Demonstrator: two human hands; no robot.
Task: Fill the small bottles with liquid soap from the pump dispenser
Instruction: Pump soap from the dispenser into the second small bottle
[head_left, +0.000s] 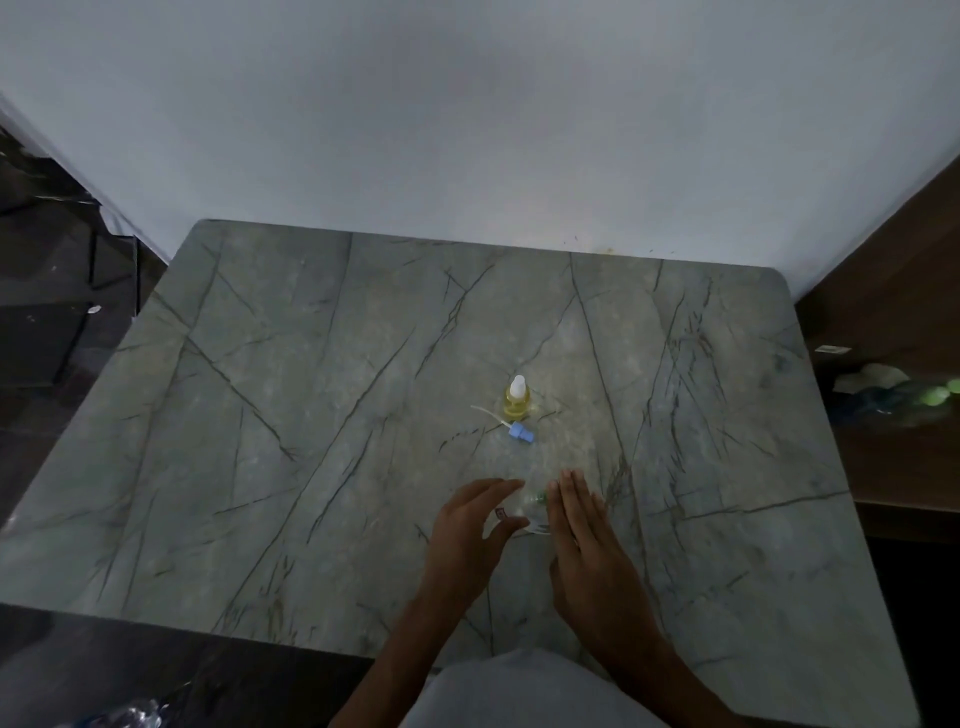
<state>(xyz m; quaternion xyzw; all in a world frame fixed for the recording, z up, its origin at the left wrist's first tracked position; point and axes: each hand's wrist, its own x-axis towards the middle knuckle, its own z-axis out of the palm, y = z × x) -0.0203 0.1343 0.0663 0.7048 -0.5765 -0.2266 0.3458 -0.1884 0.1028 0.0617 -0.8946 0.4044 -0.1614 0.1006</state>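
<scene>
While both hands sit at the near middle of the counter (311, 364), a clear bottle (527, 512) stands between them, blurry, with a red mark and a green bit showing through. Left hand (467, 525) curls round the bottle's left side, fingers arched over the far side and thumb on the near side. How firm the grip is, can't tell. Right hand (582, 525) is flat, fingers straight and together, just beside the bottle's right side; contact unclear.

Farther back, well apart from the hands, a small bottle (517, 404) stands upright, with yellow liquid inside and a white cap on. Just in front of it a blue pump head (522, 432) lies on its side on the counter, its thin white tube (485, 413) running off to the left.

Counter is grey marble with dark veins, pushed against a white wall (467, 130). Dark floor (52, 312) at left. Brown wooden surface (893, 415) at right carries blurred green and white stuff. Grey clothing (519, 691) at the bottom edge.
</scene>
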